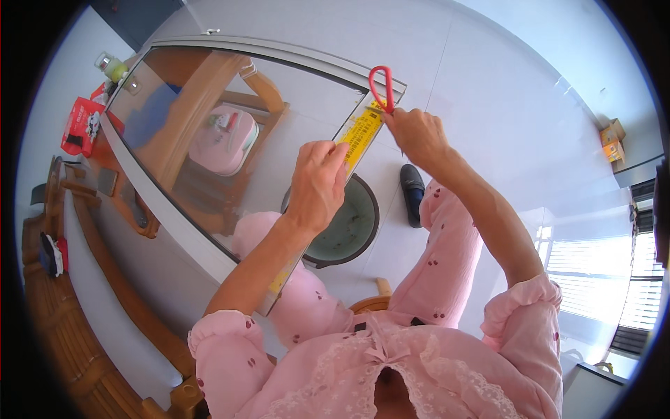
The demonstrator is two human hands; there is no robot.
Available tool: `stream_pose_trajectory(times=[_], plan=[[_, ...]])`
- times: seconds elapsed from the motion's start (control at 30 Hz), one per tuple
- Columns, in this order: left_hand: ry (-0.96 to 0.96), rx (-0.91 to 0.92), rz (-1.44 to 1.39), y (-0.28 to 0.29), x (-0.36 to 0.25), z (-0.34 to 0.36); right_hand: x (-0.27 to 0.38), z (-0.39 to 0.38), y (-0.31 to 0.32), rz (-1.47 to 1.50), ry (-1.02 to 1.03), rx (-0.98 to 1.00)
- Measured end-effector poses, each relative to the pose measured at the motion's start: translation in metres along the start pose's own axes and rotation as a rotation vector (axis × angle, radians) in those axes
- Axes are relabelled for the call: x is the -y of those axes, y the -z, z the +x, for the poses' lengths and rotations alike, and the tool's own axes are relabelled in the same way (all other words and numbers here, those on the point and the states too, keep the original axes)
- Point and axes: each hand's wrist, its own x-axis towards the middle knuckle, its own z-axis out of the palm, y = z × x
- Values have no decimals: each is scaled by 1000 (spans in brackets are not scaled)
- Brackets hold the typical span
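The right hand (419,136) is closed around a red-handled tool (380,73), which looks like scissors; its red loop stands out past the fingers, above the far right corner of the glass panel (307,91), and most of the rest is hidden by the grip. The left hand (317,181) is bent over the panel's right rail, fingers on a yellow strip (361,135); I can't tell from here whether it pinches the strip or only presses on it. That strip runs along the right rail, between the 2 hands, with dark print on it, and 1 more yellow patch (278,282) shows lower down the same rail, beside the left forearm.

Just below the panel's right rail sits a round bucket (375,216), partly covered by the left hand. To the right of the panel are 1 dark shoe (412,192) and the person's pink trousers (436,258). Through the glass I see a wooden frame (188,115) and a pink box (222,143). Left of the panel are a red bag (82,126), a green-capped bottle (112,66) and a wooden bench (77,307).
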Motion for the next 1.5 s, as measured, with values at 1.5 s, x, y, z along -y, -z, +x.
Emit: stream_pose_trajectory(times=[1.5], plan=[[243, 144, -231, -22, 34, 62, 17, -17, -8, 539, -121, -15]])
